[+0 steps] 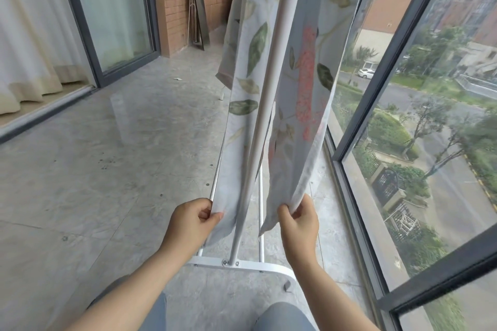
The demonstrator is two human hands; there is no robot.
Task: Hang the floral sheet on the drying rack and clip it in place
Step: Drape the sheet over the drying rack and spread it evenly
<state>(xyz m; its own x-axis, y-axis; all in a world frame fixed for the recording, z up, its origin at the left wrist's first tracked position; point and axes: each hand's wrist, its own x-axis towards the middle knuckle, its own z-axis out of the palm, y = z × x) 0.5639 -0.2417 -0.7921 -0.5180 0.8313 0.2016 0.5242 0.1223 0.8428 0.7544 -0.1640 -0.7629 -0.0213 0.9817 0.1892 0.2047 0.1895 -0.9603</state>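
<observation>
Sheet draped, lower hems pinched, clips to come.
The left grip (pixel 192 219) pinches the left hem and the right grip (pixel 298 223) the right hem of the floral sheet (pixel 304 62), which hangs over the drying rack (pixel 269 83) beside the window (pixel 376 88); no clip shows, so clipping seems left to do.

Got the floral sheet (pixel 306 75) draped over the white drying rack (pixel 269 88), a panel hanging down each side of it. Pinching the hem left of the rack with the left hand (pixel 192 220), the hem right of the rack with the right hand (pixel 298 220), both low near its base. Big window (pixel 443 129) further right of the rack.
</observation>
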